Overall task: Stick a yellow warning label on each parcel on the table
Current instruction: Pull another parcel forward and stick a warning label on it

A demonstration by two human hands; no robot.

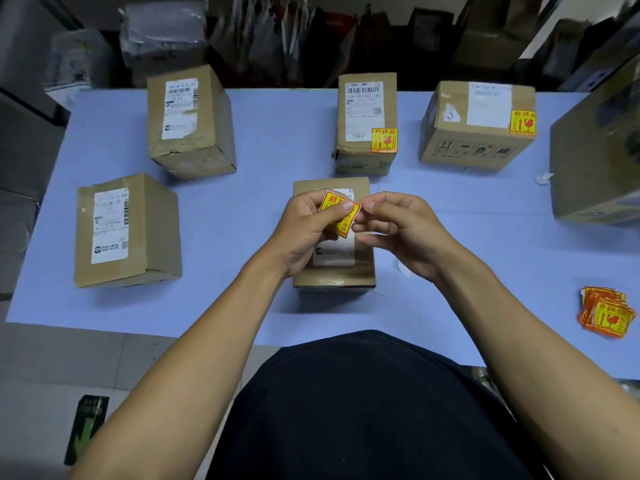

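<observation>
Pale blue covering spreads over the table (263, 161), which stands on a grey tiled floor (69, 358). Behind its far edge the room is dim and blurred, crowded with wrapped bundles, paper bags and stacked cartons.

Six cardboard parcels stand on the table, all closed. At the far left is a tall box (190, 123) with a white shipping slip on top; nearer on the left is a second box (126, 230), also with a white slip. Neither shows a yellow sticker. At the far middle a narrow box (367, 123) carries a yellow and red warning sticker (384, 140) at the near right corner of its top. To its right a wider box (478, 126) has the same kind of sticker (523, 123) at its right edge. A large carton (599, 161) is cut off by the right edge of view. A loose pile of stickers (606, 311) lies on the table at the near right, well apart from the boxes.

Directly in front of the person stands the nearest box (334, 265), partly hidden by both hands. Above it the left hand (308, 230) pinches a yellow label (341, 213) between thumb and curled fingers. The right hand (398, 223) meets the label's right edge, thumb and forefinger closed on it, the other fingers loosely curled.
</observation>
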